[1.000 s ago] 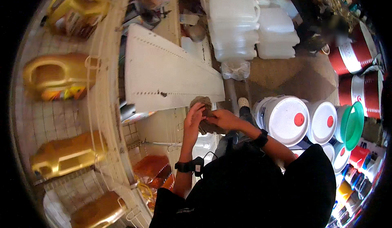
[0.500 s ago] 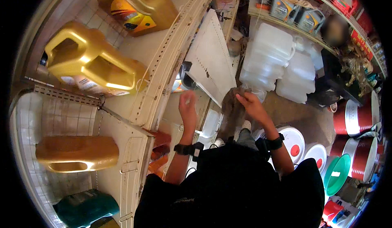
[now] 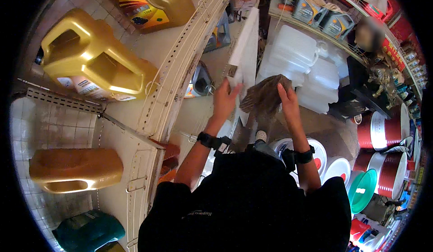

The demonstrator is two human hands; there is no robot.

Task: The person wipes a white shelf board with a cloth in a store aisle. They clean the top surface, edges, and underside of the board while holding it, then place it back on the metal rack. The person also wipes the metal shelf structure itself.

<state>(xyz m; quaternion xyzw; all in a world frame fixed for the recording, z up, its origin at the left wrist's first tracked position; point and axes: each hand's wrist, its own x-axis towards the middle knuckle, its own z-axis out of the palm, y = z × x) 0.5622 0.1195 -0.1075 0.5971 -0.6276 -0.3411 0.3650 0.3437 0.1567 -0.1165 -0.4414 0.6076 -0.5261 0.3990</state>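
Observation:
My left hand (image 3: 225,99) is closed at the near end of a white metal shelf panel (image 3: 245,42), thumb and fingers about its edge. The panel stands tilted, its narrow side toward me. In my right hand (image 3: 288,99) hangs a crumpled grey-brown rag (image 3: 267,94), pinched at its right side and close beside the panel. Just left of my left hand, a dark grey oil jug (image 3: 199,81) sits on the lower shelf, partly hidden by the rack's front edge.
Gold oil jugs (image 3: 92,56) and a dark green jug (image 3: 88,230) fill the rack at left. Clear plastic jerrycans (image 3: 293,49) are stacked ahead. White-lidded buckets (image 3: 336,171), red drums (image 3: 379,130) and a green basin (image 3: 363,191) stand at right.
My left hand has moved up and right onto the panel, which has turned from its broad face to its edge. The rag, in my right hand, is raised and spread wider.

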